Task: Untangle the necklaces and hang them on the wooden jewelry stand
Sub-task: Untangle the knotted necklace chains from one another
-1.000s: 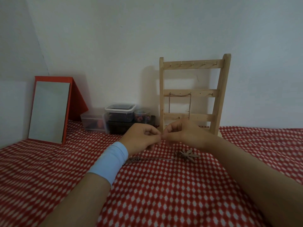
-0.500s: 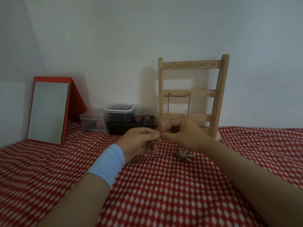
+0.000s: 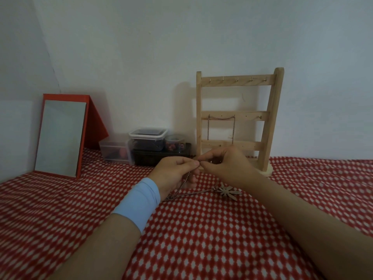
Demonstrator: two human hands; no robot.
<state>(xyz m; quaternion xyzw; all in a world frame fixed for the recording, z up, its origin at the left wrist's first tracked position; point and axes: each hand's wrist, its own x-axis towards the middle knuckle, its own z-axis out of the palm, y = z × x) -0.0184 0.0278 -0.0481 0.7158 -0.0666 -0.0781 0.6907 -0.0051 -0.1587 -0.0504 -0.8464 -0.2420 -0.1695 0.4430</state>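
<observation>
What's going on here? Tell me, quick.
A person's left hand and right hand pinch a necklace chain in front of the wooden jewelry stand. Its flower-shaped pendant lies on the red patterned cloth. A second chain already hangs from the stand's middle rail; the top hooks are bare.

From the left hand (image 3: 174, 173) and right hand (image 3: 227, 164), pinching the necklace (image 3: 227, 191), the wooden jewelry stand (image 3: 272, 118) blocks 12 to 1 o'clock close behind. Its top-rail hooks (image 3: 237, 79) are reachable; a chain (image 3: 221, 118) occupies the middle rail's left. Plastic containers (image 3: 148, 145) crowd 11 o'clock, a mirror (image 3: 60, 136) 10. Open cloth (image 3: 201, 229) lies at 3 and 6.
</observation>
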